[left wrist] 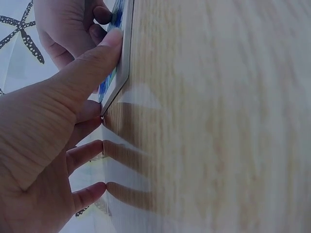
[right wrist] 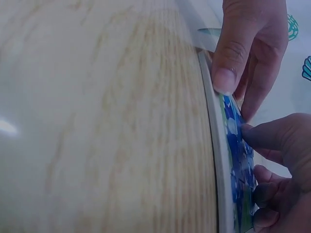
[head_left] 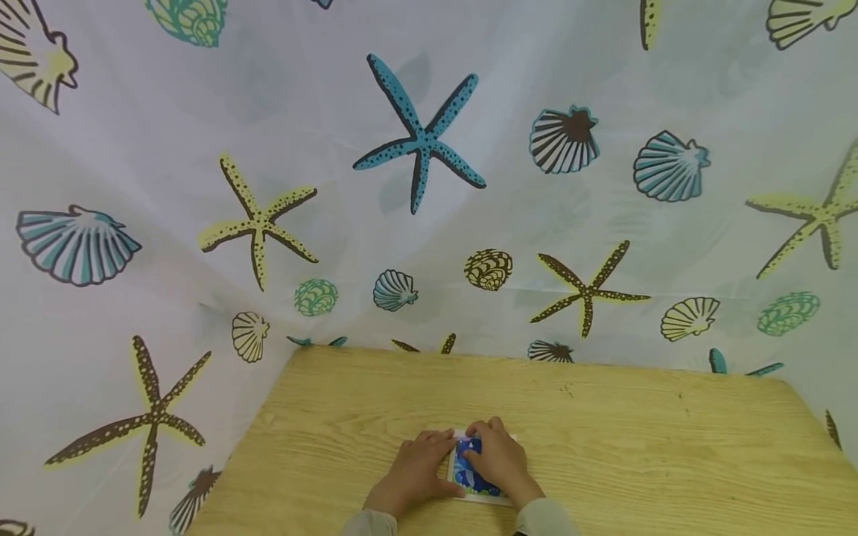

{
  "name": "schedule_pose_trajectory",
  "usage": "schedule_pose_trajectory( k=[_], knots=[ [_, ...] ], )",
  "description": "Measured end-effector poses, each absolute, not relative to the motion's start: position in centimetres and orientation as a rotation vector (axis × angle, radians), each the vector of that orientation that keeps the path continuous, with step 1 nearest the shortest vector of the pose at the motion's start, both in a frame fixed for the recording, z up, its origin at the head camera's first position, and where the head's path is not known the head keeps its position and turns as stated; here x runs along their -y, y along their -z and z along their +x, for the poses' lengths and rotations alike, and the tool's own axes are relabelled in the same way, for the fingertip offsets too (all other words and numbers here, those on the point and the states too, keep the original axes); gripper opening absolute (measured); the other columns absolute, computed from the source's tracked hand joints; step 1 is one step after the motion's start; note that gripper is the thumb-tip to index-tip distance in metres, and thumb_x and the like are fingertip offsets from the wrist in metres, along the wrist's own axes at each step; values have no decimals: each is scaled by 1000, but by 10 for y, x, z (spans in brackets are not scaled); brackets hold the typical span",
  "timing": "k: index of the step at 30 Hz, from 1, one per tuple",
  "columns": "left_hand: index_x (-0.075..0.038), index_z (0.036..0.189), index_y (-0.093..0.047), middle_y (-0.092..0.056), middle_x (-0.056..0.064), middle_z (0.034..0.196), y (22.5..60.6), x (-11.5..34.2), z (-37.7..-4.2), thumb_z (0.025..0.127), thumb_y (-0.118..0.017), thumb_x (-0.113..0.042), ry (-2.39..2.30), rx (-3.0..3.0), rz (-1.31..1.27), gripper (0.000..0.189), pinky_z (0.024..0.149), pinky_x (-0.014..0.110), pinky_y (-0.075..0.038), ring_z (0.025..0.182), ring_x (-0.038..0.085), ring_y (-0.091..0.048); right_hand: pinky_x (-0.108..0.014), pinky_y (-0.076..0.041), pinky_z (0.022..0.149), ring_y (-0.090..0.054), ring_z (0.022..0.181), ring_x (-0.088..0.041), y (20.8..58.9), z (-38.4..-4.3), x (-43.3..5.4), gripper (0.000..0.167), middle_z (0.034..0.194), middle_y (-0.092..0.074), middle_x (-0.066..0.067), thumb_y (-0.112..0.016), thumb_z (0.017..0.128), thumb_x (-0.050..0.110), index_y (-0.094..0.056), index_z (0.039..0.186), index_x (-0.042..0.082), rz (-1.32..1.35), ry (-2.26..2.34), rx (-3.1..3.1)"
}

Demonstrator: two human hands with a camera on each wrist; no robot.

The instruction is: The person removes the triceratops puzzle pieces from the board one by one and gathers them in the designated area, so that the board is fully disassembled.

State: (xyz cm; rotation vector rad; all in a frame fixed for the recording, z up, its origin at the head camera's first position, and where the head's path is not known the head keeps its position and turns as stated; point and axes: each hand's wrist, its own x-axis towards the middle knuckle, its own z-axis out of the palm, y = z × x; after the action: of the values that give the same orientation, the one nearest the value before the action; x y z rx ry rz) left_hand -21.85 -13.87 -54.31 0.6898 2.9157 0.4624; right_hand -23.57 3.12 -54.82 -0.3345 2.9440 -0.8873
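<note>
A small flat board [head_left: 481, 497] with a pale raised rim lies on the table, bearing a mostly blue picture [right wrist: 238, 165] with touches of green and white. My left hand [head_left: 418, 469] spans its left side. The straight left thumb [left wrist: 92, 63] rests on the near rim, while other left fingertips touch the tabletop beside the board. Over the right half of the picture is my right hand [head_left: 497, 458], its fingers bent and thumb tip touching the surface. Further right fingers [right wrist: 266, 194] curl close to the picture. I cannot tell whether they pinch a loose piece.
The light wood-grain table [head_left: 637, 439] extends around the board. A white curtain [head_left: 322, 112] printed with starfish and seashells hangs behind the table and along its left and right sides.
</note>
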Motion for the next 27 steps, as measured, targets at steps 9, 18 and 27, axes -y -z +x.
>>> schedule_pose_trajectory(
  k=[9, 18, 27],
  knots=[
    [-11, 134, -54, -47, 3, 143, 544, 138, -218, 69, -75, -57, -463, -2918, 694, 83, 94, 54, -39, 127, 26, -42, -41, -47, 64, -52, 73, -18, 547, -236, -32, 28, 97, -48, -4, -73, 82, 24, -58, 104, 18, -361, 880, -2921],
    [-10, 134, -54, -47, 3, 143, 543, 139, -219, 69, -74, -58, -474, -2926, 699, 84, 94, 54, -39, 127, 26, -42, -44, -50, 68, -60, 82, -21, 550, -238, -33, 29, 102, -52, -1, -72, 83, 24, -55, 104, 16, -441, 879, -2942],
    [-10, 134, -54, -47, 4, 142, 542, 138, -218, 69, -74, -57, -476, -2929, 707, 83, 93, 54, -39, 127, 27, -43, -33, -41, 62, -52, 69, -10, 554, -238, -37, 21, 81, -58, 8, -72, 82, 18, -59, 98, 17, -359, 1148, -2913]
  ],
)
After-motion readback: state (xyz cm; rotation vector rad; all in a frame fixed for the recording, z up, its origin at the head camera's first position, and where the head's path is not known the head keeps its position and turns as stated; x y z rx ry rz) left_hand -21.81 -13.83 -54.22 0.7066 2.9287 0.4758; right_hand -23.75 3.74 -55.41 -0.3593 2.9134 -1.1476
